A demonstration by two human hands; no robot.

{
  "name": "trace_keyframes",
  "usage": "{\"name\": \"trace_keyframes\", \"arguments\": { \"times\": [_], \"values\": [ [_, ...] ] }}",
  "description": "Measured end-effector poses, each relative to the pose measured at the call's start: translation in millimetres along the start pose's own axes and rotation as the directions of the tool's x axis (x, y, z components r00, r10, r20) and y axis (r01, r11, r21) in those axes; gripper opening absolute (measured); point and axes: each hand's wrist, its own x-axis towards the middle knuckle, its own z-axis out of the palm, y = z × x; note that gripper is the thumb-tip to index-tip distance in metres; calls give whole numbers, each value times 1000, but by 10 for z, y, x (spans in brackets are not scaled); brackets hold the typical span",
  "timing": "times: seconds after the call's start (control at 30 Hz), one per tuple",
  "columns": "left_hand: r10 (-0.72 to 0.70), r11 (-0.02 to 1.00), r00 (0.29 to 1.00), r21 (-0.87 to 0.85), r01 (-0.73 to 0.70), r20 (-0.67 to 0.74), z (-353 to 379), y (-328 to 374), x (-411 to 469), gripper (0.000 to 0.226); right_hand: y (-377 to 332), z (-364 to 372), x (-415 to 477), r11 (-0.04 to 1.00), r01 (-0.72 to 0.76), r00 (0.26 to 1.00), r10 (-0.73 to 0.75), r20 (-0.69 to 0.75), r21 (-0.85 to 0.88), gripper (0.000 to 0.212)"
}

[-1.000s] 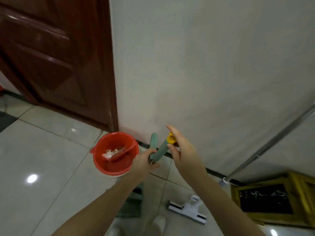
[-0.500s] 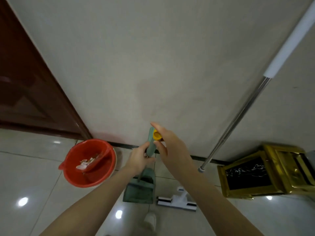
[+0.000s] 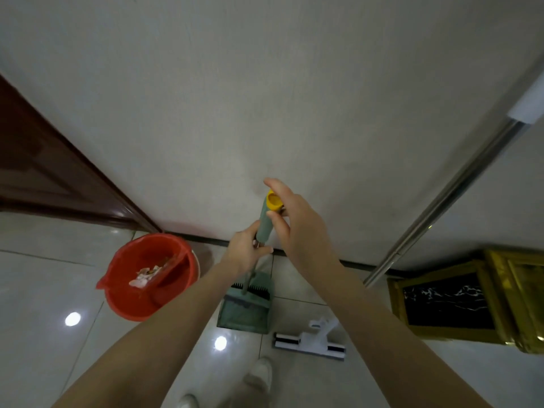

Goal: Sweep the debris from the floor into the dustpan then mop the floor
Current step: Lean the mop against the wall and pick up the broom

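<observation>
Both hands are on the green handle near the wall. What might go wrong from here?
The right hand looks loose near the yellow cap; if the left hand slips, the handle could topple onto the bucket. The mop head lies on the floor close to the shoe, a trip hazard. The mop pole only leans on the wall and may slide if bumped.
</observation>
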Motion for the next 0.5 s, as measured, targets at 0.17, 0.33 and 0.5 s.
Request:
{"name": "trace_keyframes", "arguments": {
  "times": [0.17,0.33,0.5],
  "values": [
    [-19,1000,1000,-22,19,-10,-77,-20,63,45,-9,38,122,999,34,999,-34,-9,10,48],
    [-36,999,999,5,36,-16,-236,-64,-14,41,-128,165,139,996,86,996,-86,10,33,47],
    [-9,999,999,-49,12,52,-417,-74,-152,47,-121,223,128,997,65,998,-65,-9,37,48]
  ]
}}
